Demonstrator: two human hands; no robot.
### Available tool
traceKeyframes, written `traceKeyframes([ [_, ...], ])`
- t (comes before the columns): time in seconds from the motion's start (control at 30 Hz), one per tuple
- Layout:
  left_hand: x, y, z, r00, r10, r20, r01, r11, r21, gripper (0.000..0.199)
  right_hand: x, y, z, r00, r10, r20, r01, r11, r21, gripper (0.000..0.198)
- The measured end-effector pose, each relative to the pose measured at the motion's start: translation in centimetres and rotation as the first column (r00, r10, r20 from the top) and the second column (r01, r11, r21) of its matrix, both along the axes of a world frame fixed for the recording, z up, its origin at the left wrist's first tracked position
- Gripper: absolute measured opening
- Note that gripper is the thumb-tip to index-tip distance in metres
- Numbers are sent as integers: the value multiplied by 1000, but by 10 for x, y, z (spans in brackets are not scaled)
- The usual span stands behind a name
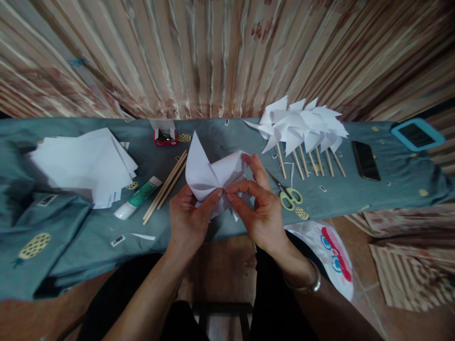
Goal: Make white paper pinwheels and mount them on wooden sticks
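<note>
A white paper pinwheel (202, 173) is held over the near edge of the table, its vanes folded in toward the middle. My left hand (190, 215) grips it from the left, thumb pressed at the centre. Opposite, my right hand (258, 203) pinches at that same centre with thumb and index finger, the other fingers raised. Whether a pin sits between those fingertips is too small to tell. Wooden sticks (166, 188) lie left of my left hand, and green-handled scissors (289, 195) lie right of my right hand.
Left are a stack of white paper (80, 163), a glue tube (138, 199) and a small red box (165, 136) of dark pieces. Several finished pinwheels (302, 123) on sticks lie back right, beside a phone (366, 160) and a blue-framed device (417, 134). Curtains (199, 57) hang behind.
</note>
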State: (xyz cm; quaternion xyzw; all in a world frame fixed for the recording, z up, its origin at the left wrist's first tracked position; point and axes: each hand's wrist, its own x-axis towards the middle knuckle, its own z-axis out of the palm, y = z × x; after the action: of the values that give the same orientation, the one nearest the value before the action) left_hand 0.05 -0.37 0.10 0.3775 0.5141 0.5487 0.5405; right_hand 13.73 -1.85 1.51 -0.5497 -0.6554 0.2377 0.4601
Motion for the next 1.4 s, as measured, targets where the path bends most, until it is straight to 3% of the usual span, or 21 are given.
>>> traceKeyframes([
  [0.83,1,-1,4,999,33,-34,-32,999,26,23,0,0,0,996,19,-92,-25,997,-70,7],
  [1.4,-3,-2,-1,963,37,-268,-6,993,117,19,-1,0,0,988,0,-155,-28,983,-180,2],
])
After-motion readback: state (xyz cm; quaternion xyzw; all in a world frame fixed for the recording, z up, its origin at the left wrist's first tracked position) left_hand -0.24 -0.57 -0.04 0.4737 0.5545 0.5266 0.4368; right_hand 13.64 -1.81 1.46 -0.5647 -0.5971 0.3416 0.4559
